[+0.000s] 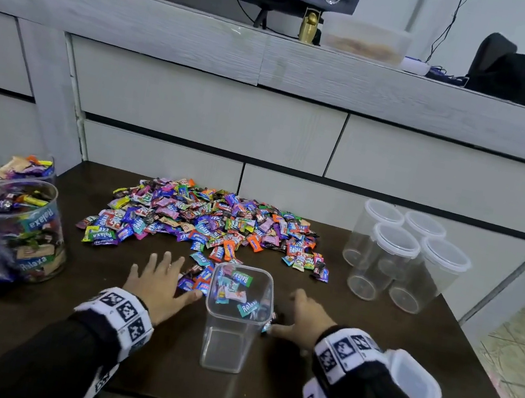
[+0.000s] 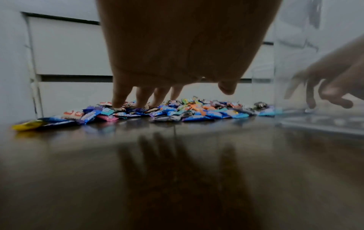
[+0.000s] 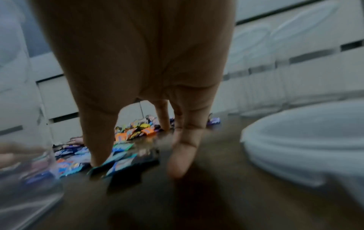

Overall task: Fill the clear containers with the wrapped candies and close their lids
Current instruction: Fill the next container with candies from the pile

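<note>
I'm filling the square container [image 1: 238,302], standing open between my hands. My left hand [image 1: 159,282] is spread flat near the candies [image 1: 208,221]; my right hand [image 1: 305,320] fingers loose wrappers. Next I scoop.

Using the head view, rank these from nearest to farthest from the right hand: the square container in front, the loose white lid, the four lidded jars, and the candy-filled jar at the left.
1. Square container, just left of the right hand.
2. White lid, near right.
3. Lidded jars, far right.
4. Candy-filled jar, far left.
</note>
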Demonstrator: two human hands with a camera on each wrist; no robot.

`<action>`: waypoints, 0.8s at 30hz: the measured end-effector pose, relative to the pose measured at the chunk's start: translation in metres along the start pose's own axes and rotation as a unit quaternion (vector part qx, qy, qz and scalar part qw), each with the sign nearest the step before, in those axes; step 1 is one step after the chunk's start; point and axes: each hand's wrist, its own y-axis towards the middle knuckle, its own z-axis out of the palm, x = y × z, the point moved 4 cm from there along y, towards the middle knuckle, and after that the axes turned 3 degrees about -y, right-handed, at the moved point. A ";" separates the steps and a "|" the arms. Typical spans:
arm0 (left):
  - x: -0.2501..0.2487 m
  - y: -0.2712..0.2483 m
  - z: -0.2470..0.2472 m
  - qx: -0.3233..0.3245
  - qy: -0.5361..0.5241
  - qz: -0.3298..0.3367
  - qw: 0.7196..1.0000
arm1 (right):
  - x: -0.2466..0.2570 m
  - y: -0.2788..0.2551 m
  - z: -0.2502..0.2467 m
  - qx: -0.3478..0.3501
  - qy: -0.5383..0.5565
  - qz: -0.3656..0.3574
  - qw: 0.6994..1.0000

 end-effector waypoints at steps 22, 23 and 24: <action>0.107 0.125 -0.038 -0.101 -0.112 -0.254 0.956 | -0.034 0.156 -0.022 -0.053 -0.029 0.173 0.983; 0.112 0.129 -0.037 -0.086 -0.119 -0.257 0.955 | -0.031 0.163 -0.024 -0.058 -0.024 0.153 0.986; 0.114 0.133 -0.036 -0.075 -0.115 -0.253 0.957 | -0.027 0.170 -0.025 -0.060 -0.018 0.123 0.990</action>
